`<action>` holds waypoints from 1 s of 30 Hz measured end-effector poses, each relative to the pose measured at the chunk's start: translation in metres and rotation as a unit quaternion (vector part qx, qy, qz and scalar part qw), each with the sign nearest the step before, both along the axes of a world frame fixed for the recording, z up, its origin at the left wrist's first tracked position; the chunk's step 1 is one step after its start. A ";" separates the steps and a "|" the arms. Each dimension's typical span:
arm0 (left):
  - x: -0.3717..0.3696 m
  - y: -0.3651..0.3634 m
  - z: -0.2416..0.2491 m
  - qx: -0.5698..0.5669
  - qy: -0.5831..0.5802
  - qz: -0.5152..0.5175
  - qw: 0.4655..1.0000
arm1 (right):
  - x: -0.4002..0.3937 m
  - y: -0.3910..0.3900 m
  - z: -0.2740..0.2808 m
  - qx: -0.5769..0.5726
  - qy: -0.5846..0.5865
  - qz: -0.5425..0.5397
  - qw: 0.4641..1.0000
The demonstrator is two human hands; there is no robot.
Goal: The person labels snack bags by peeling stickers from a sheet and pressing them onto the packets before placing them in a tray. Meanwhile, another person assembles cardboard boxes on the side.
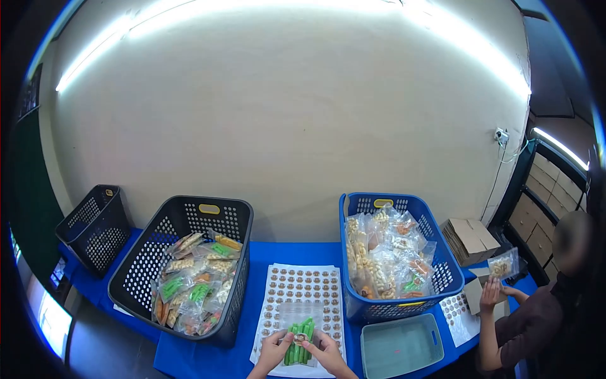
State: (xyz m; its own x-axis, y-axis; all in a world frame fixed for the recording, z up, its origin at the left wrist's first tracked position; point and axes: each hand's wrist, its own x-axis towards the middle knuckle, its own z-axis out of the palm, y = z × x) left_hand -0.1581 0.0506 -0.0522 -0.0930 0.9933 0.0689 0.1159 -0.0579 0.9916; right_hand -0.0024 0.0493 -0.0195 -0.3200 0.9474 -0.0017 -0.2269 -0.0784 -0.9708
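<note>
Between my hands is a clear plastic bag of green stick snacks (293, 354), held low at the front of the table. A round brown-and-white sticker (300, 338) sits on its front. My left hand (274, 350) grips the bag's left edge. On the opposite edge, my right hand (327, 355) is closed, its thumb by the sticker. Beneath the bag lie sheets of round stickers (273, 297), partly covered by my hands.
A black basket (245, 265) of snack bags stands left; a blue basket (404, 308) of bags stands right, behind a translucent tray (435, 363). Another black basket (95, 246) is far left. At right, a co-worker (530, 322) holds a snack bag (503, 264) near stacked cardboard (470, 243).
</note>
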 end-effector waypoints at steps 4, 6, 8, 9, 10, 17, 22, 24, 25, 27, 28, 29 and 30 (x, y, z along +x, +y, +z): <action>0.003 -0.007 0.020 -0.016 0.006 -0.041 0.999 | 0.008 -0.003 -0.003 -0.008 0.006 0.002 1.000; 0.004 -0.005 0.015 0.001 -0.020 -0.051 0.998 | 0.012 -0.002 -0.003 -0.026 0.020 -0.002 0.999; 0.006 -0.003 0.012 0.030 0.019 -0.043 0.998 | 0.014 -0.001 -0.003 -0.033 0.030 -0.008 0.999; 0.006 -0.003 0.011 0.041 0.040 -0.039 0.998 | 0.014 -0.001 0.000 -0.032 0.034 -0.012 0.999; 0.008 -0.003 0.010 0.045 0.011 -0.042 0.998 | 0.012 -0.002 0.004 -0.034 0.038 -0.016 0.999; 0.018 0.006 0.041 0.052 0.094 -0.084 0.991 | 0.008 0.009 0.004 0.047 0.011 -0.127 0.991; 0.028 0.014 0.038 -0.021 -0.125 -0.152 0.980 | 0.009 0.008 0.013 0.071 0.065 -0.179 0.979; 0.031 0.017 0.031 -0.034 -0.183 -0.162 0.969 | 0.012 0.011 0.006 0.048 0.066 -0.168 0.982; 0.033 0.017 0.031 -0.027 -0.176 -0.153 0.972 | 0.015 0.016 -0.005 0.042 0.060 -0.156 0.985; 0.025 0.012 0.022 -0.054 0.007 -0.145 0.988 | 0.015 0.006 -0.017 0.019 0.051 -0.148 0.988; 0.024 0.022 0.020 -0.054 0.098 -0.140 0.984 | 0.011 0.006 -0.013 0.018 0.049 -0.149 0.987; 0.029 0.026 -0.003 0.031 0.042 -0.086 0.995 | 0.008 0.007 -0.010 0.017 0.047 -0.143 0.989; 0.030 0.027 0.000 0.023 0.048 -0.075 0.996 | 0.006 0.009 -0.013 0.018 0.039 -0.144 0.989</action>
State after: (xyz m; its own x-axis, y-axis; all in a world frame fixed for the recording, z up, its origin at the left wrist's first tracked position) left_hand -0.1281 0.0777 -0.0522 0.0646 0.9910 0.1168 0.1963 -0.1274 0.9722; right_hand 0.0038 0.0581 -0.0320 -0.0340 0.9983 0.0481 -0.3099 0.0352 -0.9501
